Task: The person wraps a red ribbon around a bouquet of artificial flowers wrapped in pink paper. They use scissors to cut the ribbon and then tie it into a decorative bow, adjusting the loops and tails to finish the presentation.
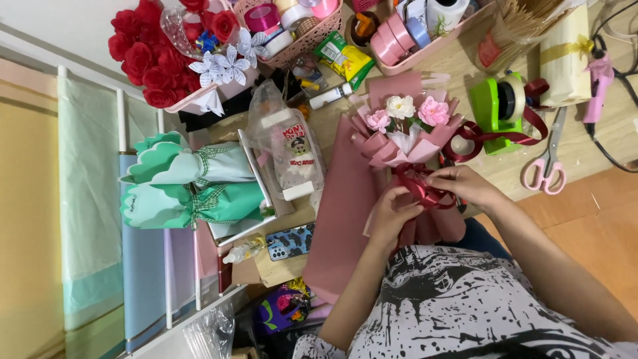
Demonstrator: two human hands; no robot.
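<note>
A small bouquet [407, 126] of pink and white flowers, wrapped in dusty pink paper, lies on the wooden table in front of me. A dark red ribbon [420, 186] is wound around its neck. My left hand [392, 213] grips the wrapped stem just below the ribbon. My right hand [462, 183] pinches the ribbon at the knot. The ribbon's free length runs right to a green tape dispenser [498, 106].
Pink-handled scissors [548, 166] and a pink glue gun [598, 80] lie at the right. Two mint-green wrapped bouquets [193, 189], a phone [290, 241], a plastic bag [289, 143], red roses [159, 53], baskets of tape rolls [399, 33] and rolls of coloured paper [86, 199] crowd the left and top.
</note>
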